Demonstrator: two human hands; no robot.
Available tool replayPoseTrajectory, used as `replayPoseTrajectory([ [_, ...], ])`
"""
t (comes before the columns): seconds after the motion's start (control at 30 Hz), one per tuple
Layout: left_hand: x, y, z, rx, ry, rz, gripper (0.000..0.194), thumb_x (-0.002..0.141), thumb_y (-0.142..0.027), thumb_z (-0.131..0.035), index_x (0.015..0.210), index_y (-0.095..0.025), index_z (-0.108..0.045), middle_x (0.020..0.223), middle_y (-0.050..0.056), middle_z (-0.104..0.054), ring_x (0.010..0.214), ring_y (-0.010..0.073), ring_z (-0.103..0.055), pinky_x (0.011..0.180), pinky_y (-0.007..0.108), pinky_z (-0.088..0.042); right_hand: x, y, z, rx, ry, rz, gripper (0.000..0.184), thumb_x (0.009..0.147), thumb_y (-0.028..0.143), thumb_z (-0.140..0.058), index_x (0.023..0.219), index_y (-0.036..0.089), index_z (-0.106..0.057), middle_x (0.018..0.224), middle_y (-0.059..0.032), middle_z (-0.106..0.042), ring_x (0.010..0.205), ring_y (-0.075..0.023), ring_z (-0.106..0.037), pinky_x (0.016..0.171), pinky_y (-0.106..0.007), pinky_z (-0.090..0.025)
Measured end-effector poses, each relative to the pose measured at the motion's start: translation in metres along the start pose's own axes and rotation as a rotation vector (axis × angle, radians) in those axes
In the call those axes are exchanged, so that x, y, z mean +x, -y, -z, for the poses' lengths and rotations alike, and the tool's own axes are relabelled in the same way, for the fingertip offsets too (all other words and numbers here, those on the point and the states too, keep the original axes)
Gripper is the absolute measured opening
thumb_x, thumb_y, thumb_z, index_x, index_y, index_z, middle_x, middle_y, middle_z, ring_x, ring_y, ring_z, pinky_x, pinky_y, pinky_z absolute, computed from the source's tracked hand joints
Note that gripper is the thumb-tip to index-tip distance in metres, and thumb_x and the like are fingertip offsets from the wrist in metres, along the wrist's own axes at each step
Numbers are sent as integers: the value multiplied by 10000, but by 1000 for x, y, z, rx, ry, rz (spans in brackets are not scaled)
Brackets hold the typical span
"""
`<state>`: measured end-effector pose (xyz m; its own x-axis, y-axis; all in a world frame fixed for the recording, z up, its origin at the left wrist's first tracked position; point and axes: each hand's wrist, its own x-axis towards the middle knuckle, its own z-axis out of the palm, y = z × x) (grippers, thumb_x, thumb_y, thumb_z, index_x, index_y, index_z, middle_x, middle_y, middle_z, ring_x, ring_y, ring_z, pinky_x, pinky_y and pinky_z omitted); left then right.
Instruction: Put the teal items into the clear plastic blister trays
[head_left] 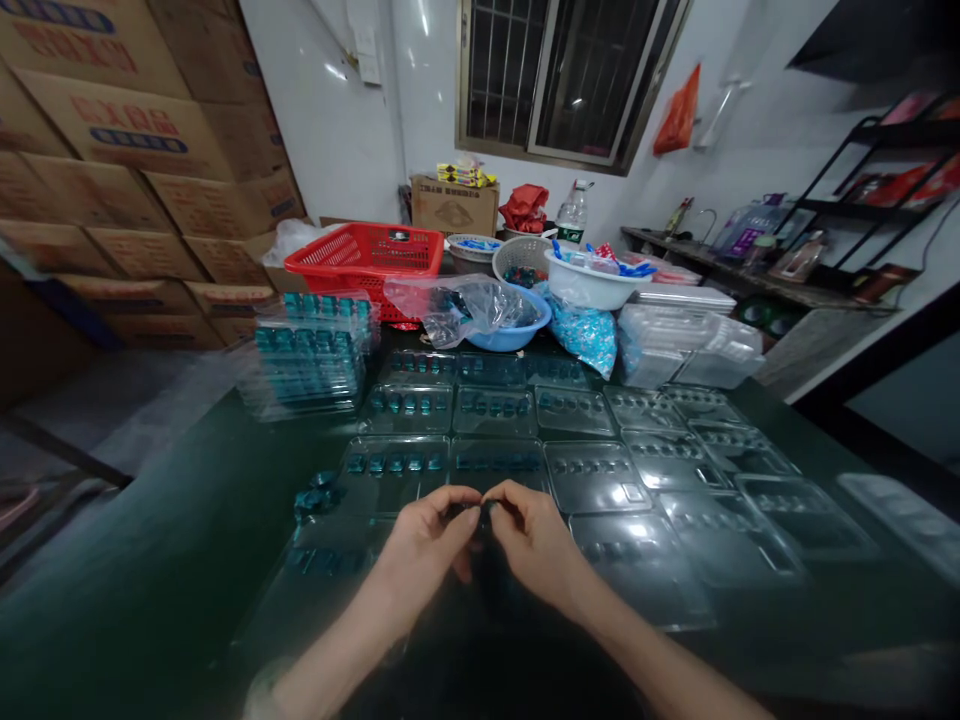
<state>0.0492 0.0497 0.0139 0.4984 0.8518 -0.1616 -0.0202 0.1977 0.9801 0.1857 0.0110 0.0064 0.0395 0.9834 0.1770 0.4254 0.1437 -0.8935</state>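
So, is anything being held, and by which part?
The left hand and right hand seem to pinch a small dark thing between them; its gripped part cannot be told.

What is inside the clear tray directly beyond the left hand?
The clear tray holds a row of teal pieces along its far side. The left hand covers its near right corner, so anything there cannot be seen.
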Motion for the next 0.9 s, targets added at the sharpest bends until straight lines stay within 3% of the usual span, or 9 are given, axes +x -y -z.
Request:
replayPoseTrajectory([
  [0.17,1,4,-2,-49,-6,4,148,702,-176,-521,849,-163,-530,495,-37,-516,376,87,-457,371,201,-354,7,-12,0,-90,-149,28,194,794,152,-369,814,175,-561,612,14,-517,542,-96,-464,497,-200,-332],
  [0.33,2,4,4,-294,33,125,108,640,-100,-493,708,-149,-561,520,-15,-511,373,78,-418,301,181,-287,15,-32,20,53,-295,-109,189,811,229,-363,873,171,-532,560,29,-446,453,-79,-392,405,-183,-302],
  [0.43,2,2,8,-437,97,168,167,638,-120,-472,759,-141,-586,659,44,-563,517,149,-524,301,201,-328,11,-30,23,272,-212,-182,192,803,286,-412,919,177,-520,594,25,-473,450,-73,-412,378,-171,-316],
  [0.53,3,-1,7,-517,154,206,165,707,-247,-460,661,-133,-570,701,69,-559,601,201,-566,309,223,-358,5,-20,17,466,-113,-231,165,756,311,-506,837,168,-521,541,42,-460,429,-67,-406,356,-161,-314],
  [0.63,2,-4,0,-467,119,216,289,745,-364,-464,568,-141,-517,627,36,-535,507,148,-544,289,179,-288,3,-15,11,643,-27,-268,174,710,321,-577,711,165,-500,459,70,-414,384,-50,-362,340,-155,-292],
  [0.73,-2,-7,-8,-355,83,163,198,721,-355,-530,735,-162,-570,566,0,-527,408,97,-486,271,158,-228,3,-18,6,758,80,-342,232,660,334,-636,667,167,-474,418,86,-397,343,-41,-328,316,-156,-266],
  [0.8,-5,-5,-11,-298,94,123,241,721,-340,-539,892,-175,-576,552,-4,-539,378,87,-458,270,161,-222,3,-22,4,785,146,-392,276,637,364,-654,646,166,-462,401,92,-393,318,-36,-313,299,-156,-244],
  [0.9,-7,0,-13,-233,106,85,254,733,-327,-530,911,-155,-590,486,-4,-533,365,82,-427,288,168,-228,0,-25,0,809,216,-435,326,630,420,-649,613,165,-446,389,93,-387,298,-31,-303,287,-155,-220],
])
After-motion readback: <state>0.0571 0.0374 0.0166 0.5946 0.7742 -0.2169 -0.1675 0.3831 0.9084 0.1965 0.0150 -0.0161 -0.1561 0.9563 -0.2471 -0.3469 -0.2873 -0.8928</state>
